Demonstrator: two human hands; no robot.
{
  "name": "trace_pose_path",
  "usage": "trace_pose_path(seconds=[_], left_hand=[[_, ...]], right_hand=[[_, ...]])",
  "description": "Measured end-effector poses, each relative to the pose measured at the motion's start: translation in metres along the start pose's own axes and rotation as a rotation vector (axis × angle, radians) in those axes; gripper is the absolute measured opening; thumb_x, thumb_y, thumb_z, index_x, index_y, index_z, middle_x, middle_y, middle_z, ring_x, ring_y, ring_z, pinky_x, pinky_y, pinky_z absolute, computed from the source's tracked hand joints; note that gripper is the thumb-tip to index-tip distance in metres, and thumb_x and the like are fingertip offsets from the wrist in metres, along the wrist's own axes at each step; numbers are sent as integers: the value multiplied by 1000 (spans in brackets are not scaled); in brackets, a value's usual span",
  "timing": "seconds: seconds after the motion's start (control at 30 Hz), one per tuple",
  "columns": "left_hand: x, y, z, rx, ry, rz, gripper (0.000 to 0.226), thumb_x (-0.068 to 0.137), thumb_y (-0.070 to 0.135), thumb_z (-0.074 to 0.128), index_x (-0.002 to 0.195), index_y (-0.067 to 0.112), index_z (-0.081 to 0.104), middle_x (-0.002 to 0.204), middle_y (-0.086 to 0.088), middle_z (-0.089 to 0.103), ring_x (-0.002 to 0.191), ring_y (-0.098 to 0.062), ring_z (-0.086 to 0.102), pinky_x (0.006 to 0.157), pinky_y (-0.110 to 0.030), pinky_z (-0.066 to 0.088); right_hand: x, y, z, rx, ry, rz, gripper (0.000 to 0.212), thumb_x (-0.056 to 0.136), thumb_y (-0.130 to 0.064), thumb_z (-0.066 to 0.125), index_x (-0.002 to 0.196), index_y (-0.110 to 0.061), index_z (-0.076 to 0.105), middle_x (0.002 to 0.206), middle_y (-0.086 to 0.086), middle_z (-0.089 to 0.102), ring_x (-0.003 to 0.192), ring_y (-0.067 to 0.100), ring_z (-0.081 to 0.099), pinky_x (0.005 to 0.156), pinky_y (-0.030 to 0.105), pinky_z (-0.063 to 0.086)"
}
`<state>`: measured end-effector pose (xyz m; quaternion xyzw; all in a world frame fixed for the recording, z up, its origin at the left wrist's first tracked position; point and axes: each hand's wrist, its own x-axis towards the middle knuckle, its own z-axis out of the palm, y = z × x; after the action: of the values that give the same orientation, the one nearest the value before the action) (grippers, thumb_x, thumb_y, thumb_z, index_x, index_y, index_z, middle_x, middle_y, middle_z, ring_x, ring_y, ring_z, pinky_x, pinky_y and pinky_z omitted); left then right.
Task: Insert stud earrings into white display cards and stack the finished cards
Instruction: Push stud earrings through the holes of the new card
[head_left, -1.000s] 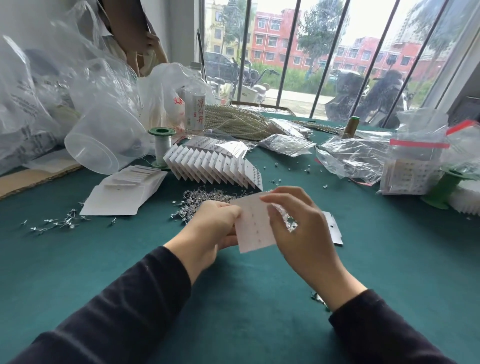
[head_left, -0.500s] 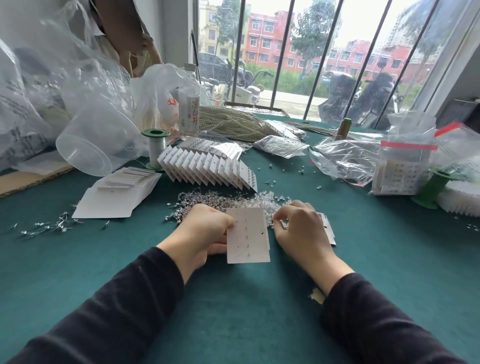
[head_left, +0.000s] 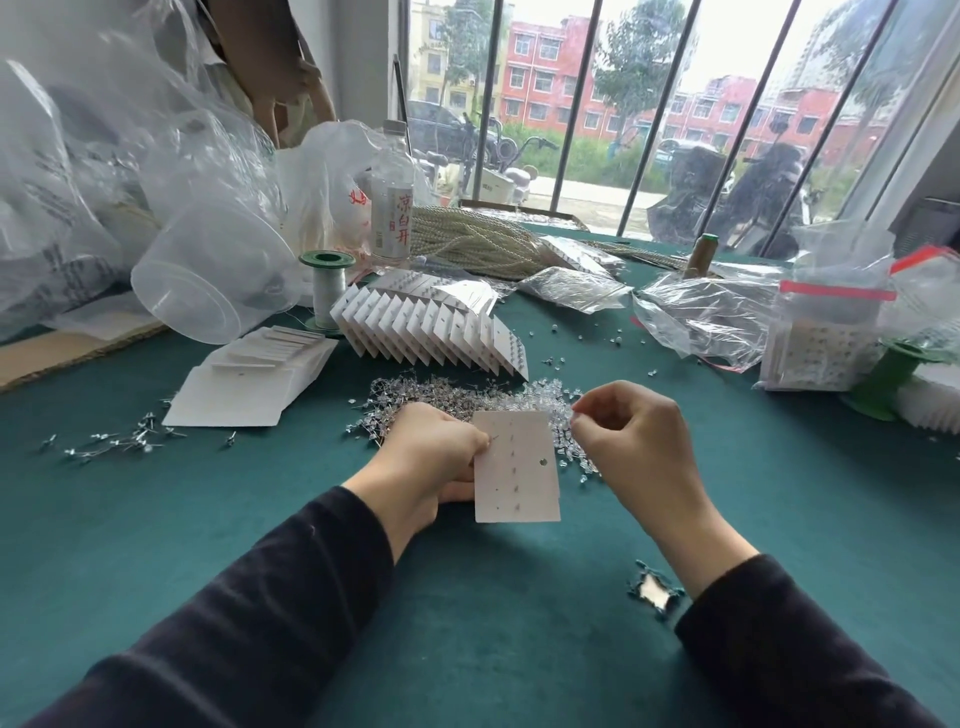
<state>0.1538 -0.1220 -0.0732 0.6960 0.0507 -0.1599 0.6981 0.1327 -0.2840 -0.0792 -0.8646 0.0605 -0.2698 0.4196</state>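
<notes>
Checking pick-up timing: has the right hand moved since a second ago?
Yes. The right hand released the card and shifted right, to the loose pile's edge near the fanned cards.

Green felt table, tall barred window, red bldgs outside, daylight

Left hand grips the white card by its left edge over the green worktop. Right hand, fingers curled, sits at the earring pile just right of the card.

Lying on green felt table: heap of loose stud earrings, fanned row of filled cards behind, blank card stack left, tipped clear tub, green spool, plastic bags right.
</notes>
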Motion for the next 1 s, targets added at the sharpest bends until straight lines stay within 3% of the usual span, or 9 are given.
trace_pose_path(seconds=[0.17, 0.33, 0.5, 0.6, 0.83, 0.93, 1.0], left_hand=[[2, 3, -4, -13, 43, 20, 15, 87, -5, 49, 74, 0, 55, 66, -13, 63, 41, -14, 62, 36, -24, 50], [4, 6, -11, -14, 80, 19, 13, 87, -3, 49, 76, 2, 55, 69, -13, 65, 51, -19, 64, 40, -25, 52], [4, 6, -10, 5, 77, 23, 13, 87, -4, 50, 76, 1, 55, 66, -12, 64, 40, -14, 63, 36, -22, 48], [3, 5, -9, 20, 59, 14, 13, 87, -4, 49, 76, 1, 55, 65, -12, 64, 39, -14, 63, 36, -23, 48], [1, 4, -7, 28, 39, 17, 17, 85, -6, 50, 71, 1, 54, 47, -5, 62, 37, -13, 61, 34, -22, 47], [0, 4, -7, 23, 32, 14, 17, 85, -7, 50, 71, 1, 53, 48, -6, 63, 36, -13, 61, 33, -22, 47], [0, 4, -5, 24, 33, 13, 16, 86, -7, 50, 72, 0, 53, 59, -11, 62, 36, -12, 61, 33, -22, 47]], right_hand=[[12, 12, -2, -80, 12, 21, 14, 76, -14, 65, 68, -26, 68, 66, -10, 67, 67, 9, 62, 65, 22, 45], [17, 18, -5, -223, -59, 2, 30, 81, -10, 62, 110, -18, 67, 98, -3, 70, 85, 12, 62, 74, 13, 37], [5, 7, -18, -368, -276, -191, 9, 77, -19, 69, 78, -27, 73, 85, -11, 59, 75, 4, 50, 69, 17, 32], [-1, 5, -12, -478, -376, -242, 8, 78, -18, 67, 81, -24, 73, 85, -9, 55, 81, 9, 46, 72, 16, 26], [0, 6, 1, -577, -279, -277, 10, 82, -16, 56, 83, -13, 66, 91, 2, 60, 91, 19, 51, 62, 21, 18], [1, 3, -1, -401, -183, -236, 4, 79, -12, 59, 78, -11, 61, 75, -1, 61, 72, 16, 53, 58, 20, 26], [0, -2, -5, -269, -104, -184, 4, 77, -9, 62, 75, -12, 63, 64, -9, 59, 59, 6, 52, 55, 7, 35]])
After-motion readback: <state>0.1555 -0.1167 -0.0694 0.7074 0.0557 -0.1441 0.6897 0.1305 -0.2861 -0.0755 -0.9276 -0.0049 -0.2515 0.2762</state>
